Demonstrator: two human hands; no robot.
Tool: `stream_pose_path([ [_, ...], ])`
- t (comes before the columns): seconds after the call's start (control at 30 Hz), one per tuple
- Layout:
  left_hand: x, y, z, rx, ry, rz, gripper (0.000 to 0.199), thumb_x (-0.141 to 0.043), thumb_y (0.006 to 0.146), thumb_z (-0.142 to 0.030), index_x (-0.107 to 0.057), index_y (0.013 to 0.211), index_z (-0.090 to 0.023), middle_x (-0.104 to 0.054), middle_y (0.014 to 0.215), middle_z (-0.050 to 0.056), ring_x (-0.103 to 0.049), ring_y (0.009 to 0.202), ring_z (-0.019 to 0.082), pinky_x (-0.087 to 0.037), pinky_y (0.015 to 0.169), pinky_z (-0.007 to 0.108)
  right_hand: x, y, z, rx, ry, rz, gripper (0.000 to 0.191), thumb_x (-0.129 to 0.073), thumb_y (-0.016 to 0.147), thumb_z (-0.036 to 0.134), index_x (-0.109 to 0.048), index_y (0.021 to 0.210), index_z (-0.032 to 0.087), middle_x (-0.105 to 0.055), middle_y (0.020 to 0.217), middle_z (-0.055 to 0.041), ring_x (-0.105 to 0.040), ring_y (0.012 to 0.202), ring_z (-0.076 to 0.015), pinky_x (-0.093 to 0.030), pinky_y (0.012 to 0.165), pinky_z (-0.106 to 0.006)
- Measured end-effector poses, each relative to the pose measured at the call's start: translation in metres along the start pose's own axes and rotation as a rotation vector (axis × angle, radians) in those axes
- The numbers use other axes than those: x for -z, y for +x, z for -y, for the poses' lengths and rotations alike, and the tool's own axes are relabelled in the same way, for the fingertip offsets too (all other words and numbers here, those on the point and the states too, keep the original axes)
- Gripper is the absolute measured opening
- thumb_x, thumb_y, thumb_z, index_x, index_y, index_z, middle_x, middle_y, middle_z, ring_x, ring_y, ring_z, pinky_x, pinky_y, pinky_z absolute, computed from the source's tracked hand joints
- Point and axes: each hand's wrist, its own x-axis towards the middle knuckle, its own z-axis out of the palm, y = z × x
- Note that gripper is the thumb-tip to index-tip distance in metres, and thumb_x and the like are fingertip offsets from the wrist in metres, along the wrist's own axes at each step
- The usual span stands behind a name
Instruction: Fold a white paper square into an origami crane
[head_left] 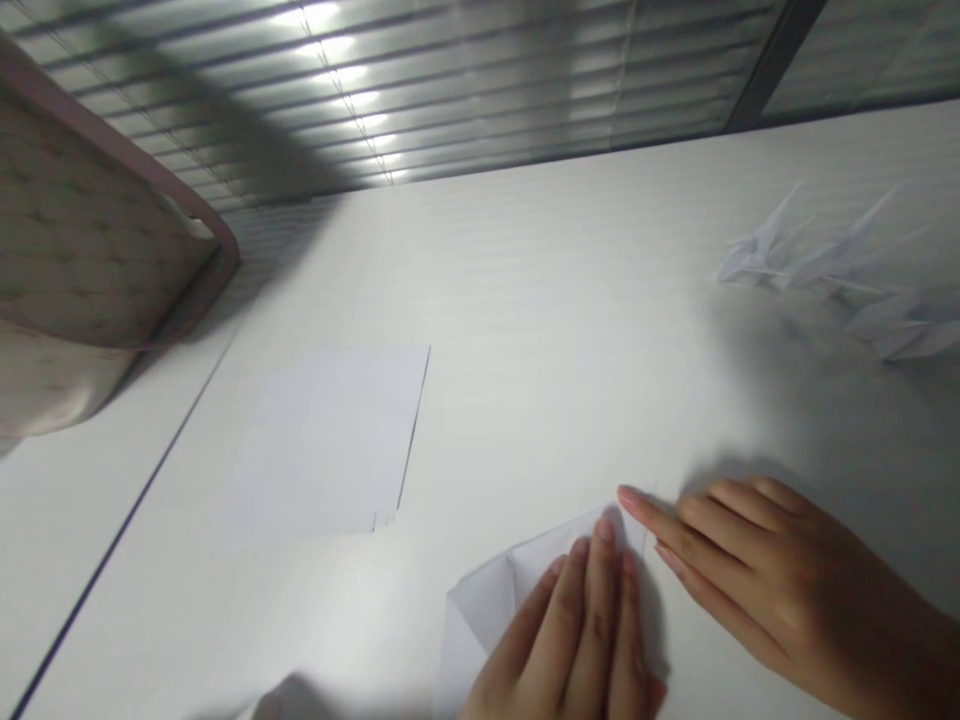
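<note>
A partly folded sheet of white paper (480, 600) lies on the white table at the bottom, with crease lines and a raised edge. My left hand (577, 640) rests on it with fingers stretched out side by side, covering much of its right part. At the paper's upper right corner, my right hand (772, 570) touches it with an outstretched index fingertip. The right thumb is a little apart below, and the other fingers are curled. How the paper is folded beneath my left hand is hidden.
Square white sheets (337, 440) lie left of the middle. Several folded paper cranes (817, 265) stand at the right. A quilted bag-like item (90, 230) with pink trim occupies the upper left. Window blinds (480, 80) run behind the table (540, 330), which has a dark seam at left.
</note>
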Motion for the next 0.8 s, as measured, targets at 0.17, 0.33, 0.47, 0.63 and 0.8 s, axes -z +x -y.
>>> stream_pose_path([
  [0.17, 0.0, 0.006, 0.002, 0.037, -0.051, 0.006, 0.044, -0.03, 0.102, -0.032, -0.057, 0.128, -0.008, -0.061, 0.131, 0.01, -0.058, 0.12, 0.018, -0.044, 0.097, 0.024, -0.001, -0.001, 0.002, 0.0, -0.003, -0.005, 0.037, -0.03, 0.101, 0.013, -0.058, 0.123, 0.007, -0.065, 0.074, -0.0004, -0.056, 0.062, -0.0143, -0.034, 0.059, -0.034],
  [0.33, -0.002, 0.009, -0.006, 0.046, -0.016, -0.007, 0.056, -0.037, 0.098, -0.049, -0.056, 0.129, -0.007, -0.062, 0.129, 0.014, -0.059, 0.117, 0.023, -0.046, 0.092, 0.027, -0.003, -0.005, 0.003, 0.017, -0.027, 0.006, 0.037, -0.03, 0.1, 0.012, -0.055, 0.127, 0.007, -0.066, 0.077, -0.0014, -0.055, 0.065, -0.0155, -0.033, 0.065, -0.036],
  [0.47, -0.003, 0.009, -0.012, 0.074, -0.005, -0.027, 0.057, -0.033, 0.098, -0.047, -0.057, 0.124, -0.002, -0.063, 0.126, 0.018, -0.059, 0.117, 0.026, -0.047, 0.092, 0.028, -0.007, -0.008, 0.002, 0.013, -0.053, -0.014, 0.037, -0.031, 0.102, 0.017, -0.055, 0.128, 0.01, -0.062, 0.074, -0.0012, -0.053, 0.065, -0.0164, -0.032, 0.065, -0.036],
  [0.63, -0.003, 0.0, -0.021, 0.21, -0.037, -0.088, 0.066, -0.023, 0.1, -0.051, -0.061, 0.116, 0.0, -0.064, 0.123, 0.021, -0.067, 0.103, 0.023, -0.052, 0.085, 0.027, -0.01, -0.01, 0.003, -0.016, -0.089, -0.056, 0.038, -0.029, 0.102, 0.019, -0.055, 0.129, 0.013, -0.061, 0.076, -0.0019, -0.053, 0.067, -0.0174, -0.034, 0.067, -0.036],
  [0.8, 0.004, -0.012, -0.029, 0.361, -0.095, -0.123, 0.057, -0.032, 0.099, -0.048, -0.063, 0.114, -0.002, -0.066, 0.121, 0.017, -0.07, 0.094, 0.022, -0.06, 0.074, 0.027, -0.008, -0.01, 0.004, -0.005, -0.12, -0.079, 0.039, -0.027, 0.102, 0.018, -0.058, 0.126, 0.014, -0.062, 0.079, -0.0026, -0.054, 0.07, -0.0172, -0.037, 0.067, -0.035],
])
